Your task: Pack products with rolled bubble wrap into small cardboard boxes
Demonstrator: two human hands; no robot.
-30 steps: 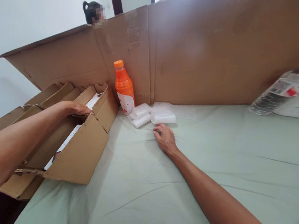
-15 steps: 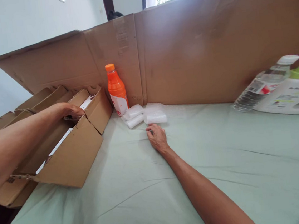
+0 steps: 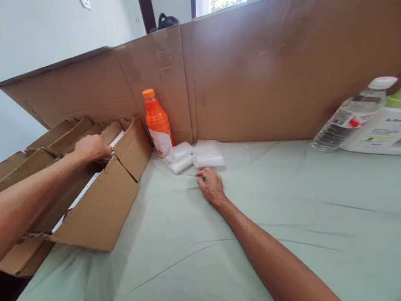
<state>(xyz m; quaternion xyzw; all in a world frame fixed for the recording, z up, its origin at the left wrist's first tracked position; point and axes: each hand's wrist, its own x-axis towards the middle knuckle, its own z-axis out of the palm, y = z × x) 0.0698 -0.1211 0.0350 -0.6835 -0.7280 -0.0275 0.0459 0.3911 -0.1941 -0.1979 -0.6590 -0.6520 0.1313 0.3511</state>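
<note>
My left hand (image 3: 92, 147) reaches over the open cardboard box (image 3: 100, 210) at the left, its fingers dipping behind the divider flaps and hidden. White sheets or packs (image 3: 117, 138) show in the box close to those fingertips. On the green cloth, my right hand (image 3: 210, 184) rests with curled fingers. A small dark spot shows between them, too small to identify. Just beyond its fingertips lie rolled pieces of bubble wrap (image 3: 208, 157) and more clear plastic wrap (image 3: 180, 157). An orange bottle (image 3: 158, 124) stands upright behind them.
A tall cardboard panel (image 3: 250, 82) walls off the back of the green cloth (image 3: 185, 268). At the right, a clear plastic bottle (image 3: 352, 116) leans against a white jug with a green cap (image 3: 388, 129). The box's flaps stick up at the left.
My left hand has risen a little in the box, with its back now more visible. My right hand and the bubble wrap have stayed put. The camera view has shifted slightly.
</note>
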